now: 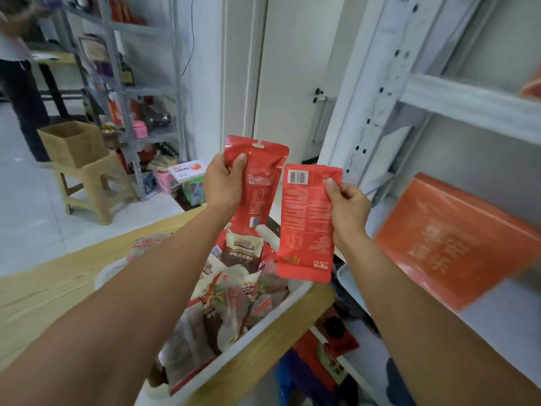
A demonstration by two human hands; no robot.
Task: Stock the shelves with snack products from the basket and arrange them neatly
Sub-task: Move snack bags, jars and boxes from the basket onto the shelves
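Observation:
My left hand (222, 183) grips a red snack pouch (260, 183) by its upper left edge, thumb on its back face. My right hand (347, 205) pinches a second red snack pouch (304, 230), barcode side toward me, by its right edge. Both pouches hang above the white basket (281, 310), which is full of several brown, white and red snack packs and sits on a wooden table (46, 291). The white metal shelf (474, 104) stands to the right; a large orange bag (456, 241) leans on its lower board.
Red packets lie on the floor-level shelf board (328, 347) below the table edge. A cardboard box (73, 142) sits on a wooden stool at left, beside a grey rack (137, 92) of goods. A person stands at far left (20, 92). A white door is straight ahead.

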